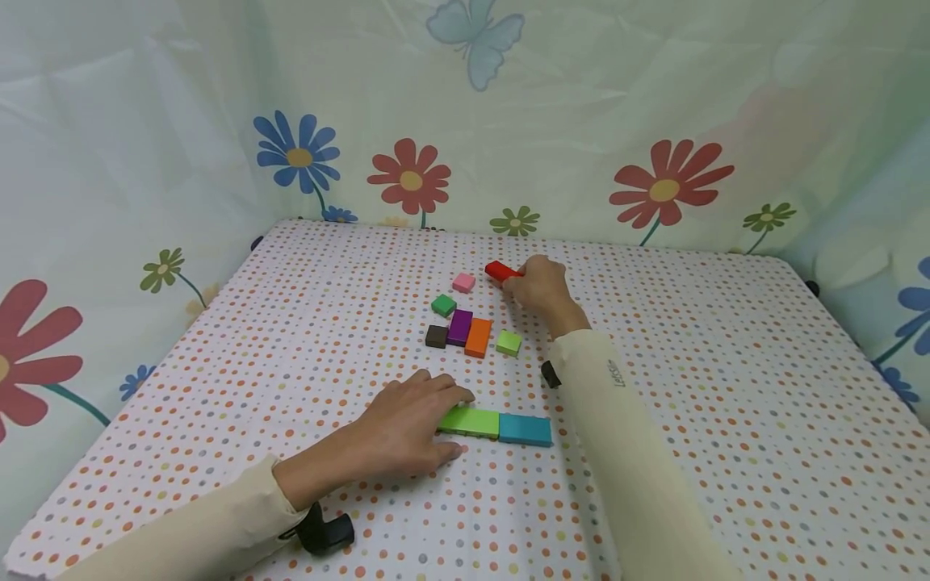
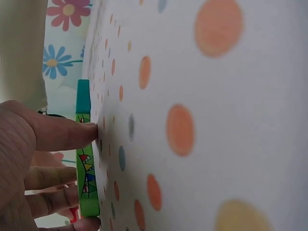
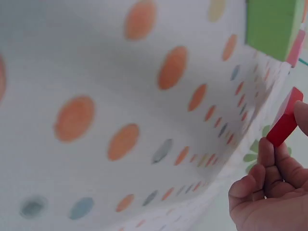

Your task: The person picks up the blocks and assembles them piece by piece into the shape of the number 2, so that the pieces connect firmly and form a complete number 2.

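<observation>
My left hand (image 1: 403,428) straddles a long light green block (image 1: 472,422), thumb along its near side and fingers along its far side. Small coloured flags are printed on the block's side (image 2: 87,175) in the left wrist view. A blue-teal block (image 1: 525,430) lies end to end with it on the right. Farther back, my right hand (image 1: 543,286) pinches a red block (image 1: 500,271) by one end. The right wrist view shows this red block (image 3: 285,121) tilted between thumb and fingers, above the tabletop.
Loose blocks lie mid-table: pink (image 1: 463,282), dark green (image 1: 444,305), brown (image 1: 437,336), purple (image 1: 460,328), orange (image 1: 478,337) and small light green (image 1: 508,343). Purple and orange stand side by side. A dotted cloth (image 1: 726,387) covers the table; flowered curtains (image 1: 552,121) surround it.
</observation>
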Available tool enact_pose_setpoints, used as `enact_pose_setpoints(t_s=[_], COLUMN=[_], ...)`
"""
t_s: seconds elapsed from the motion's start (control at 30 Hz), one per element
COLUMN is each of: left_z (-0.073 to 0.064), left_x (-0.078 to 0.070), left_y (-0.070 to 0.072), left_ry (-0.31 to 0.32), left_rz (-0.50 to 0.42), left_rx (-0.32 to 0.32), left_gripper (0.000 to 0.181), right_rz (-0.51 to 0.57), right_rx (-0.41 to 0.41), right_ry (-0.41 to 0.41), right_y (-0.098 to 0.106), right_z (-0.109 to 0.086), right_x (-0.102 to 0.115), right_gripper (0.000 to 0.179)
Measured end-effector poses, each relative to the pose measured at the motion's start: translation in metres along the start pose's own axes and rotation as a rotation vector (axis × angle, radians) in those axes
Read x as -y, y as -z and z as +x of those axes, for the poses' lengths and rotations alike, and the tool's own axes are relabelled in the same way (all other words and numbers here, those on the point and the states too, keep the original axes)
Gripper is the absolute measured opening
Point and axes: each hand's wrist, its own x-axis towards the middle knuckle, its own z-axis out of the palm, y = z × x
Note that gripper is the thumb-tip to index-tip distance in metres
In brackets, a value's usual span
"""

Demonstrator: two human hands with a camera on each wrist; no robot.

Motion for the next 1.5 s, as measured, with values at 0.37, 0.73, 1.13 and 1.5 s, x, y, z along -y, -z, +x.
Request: enact_pose_setpoints(t_s=[0.37,0.73,1.13,1.5], left_z=[0.0,0.001,-0.001,-0.006], left_x=[0.001,0.001,0.001,0.002], left_y=[0.0,0.001,0.001,0.003], left_ry=[-0.002,-0.002,0.006,0.022], left_rz=[0.0,-0.007,0.007,-0.071], left_rx=[0.0,0.02,0.021,0.017], left_gripper=[0.057,0.057,0.059,0.059], right_rz=[-0.042,-0.079,-0.132,-0.125], right_rx=[0.023,0.058,0.015,0.057], right_ry=[0.093,0.24,0.441,0.499], right_y=[0.001,-0.006,0.006,0.017], right_z=[-0.005,-0.036,-0.072,-0.098], right_x=[0.017,0.033,0.018,-0.012], right_gripper=[0.033,0.035,0.039,0.039])
